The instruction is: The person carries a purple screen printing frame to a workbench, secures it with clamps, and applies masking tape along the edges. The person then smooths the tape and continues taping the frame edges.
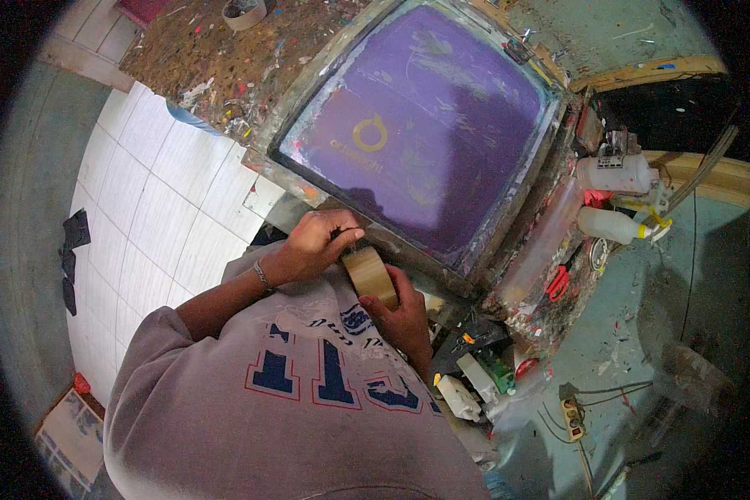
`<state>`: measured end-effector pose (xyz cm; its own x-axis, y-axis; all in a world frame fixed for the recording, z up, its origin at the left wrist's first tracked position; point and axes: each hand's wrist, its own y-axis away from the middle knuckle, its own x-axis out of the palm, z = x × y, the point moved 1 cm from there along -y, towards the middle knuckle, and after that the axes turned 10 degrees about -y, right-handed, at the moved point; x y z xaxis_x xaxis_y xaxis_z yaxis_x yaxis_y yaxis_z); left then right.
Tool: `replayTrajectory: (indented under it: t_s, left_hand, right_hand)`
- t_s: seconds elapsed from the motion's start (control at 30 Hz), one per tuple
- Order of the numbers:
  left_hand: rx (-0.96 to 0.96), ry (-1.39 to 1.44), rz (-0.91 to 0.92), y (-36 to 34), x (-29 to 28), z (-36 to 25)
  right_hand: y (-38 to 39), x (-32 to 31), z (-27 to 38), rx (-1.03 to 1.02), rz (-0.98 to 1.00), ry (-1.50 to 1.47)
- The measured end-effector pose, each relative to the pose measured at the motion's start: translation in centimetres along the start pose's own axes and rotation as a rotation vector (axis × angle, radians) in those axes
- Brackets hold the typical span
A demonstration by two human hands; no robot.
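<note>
My right hand (400, 308) grips a wide tan tape roll (368, 275) at my front. My left hand (317, 242) is just above the roll, thumb and fingers pinched at what looks like the tape's loose end. Both hands are at the near edge of a framed screen (442, 108) coated purple, with a yellowish circular design and lettering on it and a dark shadow across part of it.
A paint-spattered worktable (183, 42) holds another tape roll (243, 12) at upper left. At right are a white bottle (612, 173), a spray bottle (608, 225), red scissors (557, 283) and a plastic cylinder (542, 233). A power strip (572, 417) lies lower right.
</note>
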<state>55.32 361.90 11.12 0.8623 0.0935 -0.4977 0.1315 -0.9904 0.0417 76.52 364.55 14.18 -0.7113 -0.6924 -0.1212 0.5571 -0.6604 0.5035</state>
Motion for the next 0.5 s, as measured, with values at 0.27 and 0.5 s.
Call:
replayTrajectory:
  t_s: [0.27,0.5]
  left_hand:
    - [-0.010,0.037,-0.004,-0.2,0.2,-0.1]
    - [-0.040,0.030,-0.007,0.0,-0.1,0.1]
  right_hand:
    - [-0.2,-0.3,-1.0,0.014,0.008,0.009]
    - [0.1,0.2,-1.3,-0.046,-0.032,-0.048]
